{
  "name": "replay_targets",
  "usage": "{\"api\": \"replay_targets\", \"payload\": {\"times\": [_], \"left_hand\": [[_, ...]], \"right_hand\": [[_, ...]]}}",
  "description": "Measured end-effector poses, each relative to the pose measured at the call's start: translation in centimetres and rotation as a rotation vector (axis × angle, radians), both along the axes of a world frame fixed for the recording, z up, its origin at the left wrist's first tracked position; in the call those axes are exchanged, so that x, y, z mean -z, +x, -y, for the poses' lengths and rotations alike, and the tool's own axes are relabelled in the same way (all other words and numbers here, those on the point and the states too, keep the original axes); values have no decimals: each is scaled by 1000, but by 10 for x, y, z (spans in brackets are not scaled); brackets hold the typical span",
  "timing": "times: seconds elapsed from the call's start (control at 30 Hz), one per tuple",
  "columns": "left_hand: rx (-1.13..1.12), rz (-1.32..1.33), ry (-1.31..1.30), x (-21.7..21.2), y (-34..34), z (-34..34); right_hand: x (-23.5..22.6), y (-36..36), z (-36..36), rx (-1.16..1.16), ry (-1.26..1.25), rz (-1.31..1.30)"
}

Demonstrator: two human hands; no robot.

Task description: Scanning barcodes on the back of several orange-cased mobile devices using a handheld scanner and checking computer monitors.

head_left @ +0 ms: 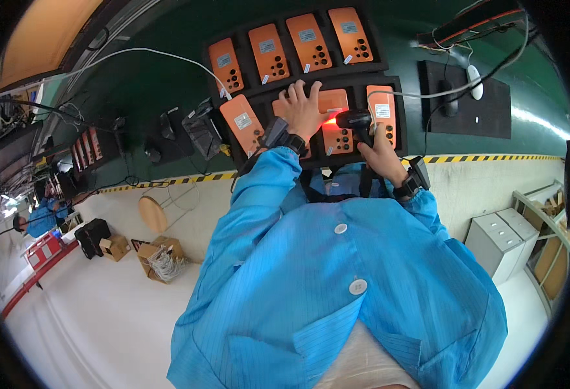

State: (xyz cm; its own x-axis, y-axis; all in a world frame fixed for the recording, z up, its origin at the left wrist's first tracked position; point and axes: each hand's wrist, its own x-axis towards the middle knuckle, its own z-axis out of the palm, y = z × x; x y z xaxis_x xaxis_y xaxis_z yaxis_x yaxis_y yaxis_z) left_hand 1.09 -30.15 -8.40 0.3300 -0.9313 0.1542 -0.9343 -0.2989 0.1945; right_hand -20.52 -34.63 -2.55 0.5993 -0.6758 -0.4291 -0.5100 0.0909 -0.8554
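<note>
Orange smartphones lie back side up in two black foam trays, a far tray (pixel 311 74) and a near tray (pixel 398 91). My left hand (pixel 302 111) rests with spread fingers over the near tray's middle phones, partly hiding them. In my right hand (pixel 383 155) is a black barcode scanner (pixel 355 119), held by its handle. Its red light falls on an orange phone (pixel 338 139) beside my left fingers. At the tray's right end lies another phone (pixel 382 110), with a pale cable across it. A white cable reaches the top of the leftmost near phone (pixel 242 121).
On the green bench (pixel 398 55), a white mouse (pixel 474 82) and a dark mouse (pixel 450 104) sit on a black mat (pixel 492 120) at right. Dark devices and cables lie at left. Below are a round stool (pixel 153 214), a cardboard box (pixel 158 256) and a grey cabinet (pixel 500 243).
</note>
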Motion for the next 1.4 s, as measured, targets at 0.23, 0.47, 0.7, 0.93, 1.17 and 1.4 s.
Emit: {"api": "replay_targets", "payload": {"times": [0.23,0.47,0.7,0.93,1.17,1.4], "left_hand": [[-4,-20,32,1,4,-3],[17,-131,5,-4,-2,-8],[-57,-640,-184,11,-58,-40],[-289,-643,-163,30,-78,-3],[-452,-946,-236,-6,-65,-3],[-435,-899,7,12,-70,29]], "right_hand": [[4,1,-15,10,-20,12],[2,-5,-7,161,-29,66],[38,-33,96,313,-508,-146],[122,-53,142,423,-527,-77],[90,-41,101,340,-914,-368],[62,-54,92,68,-599,-74]]}}
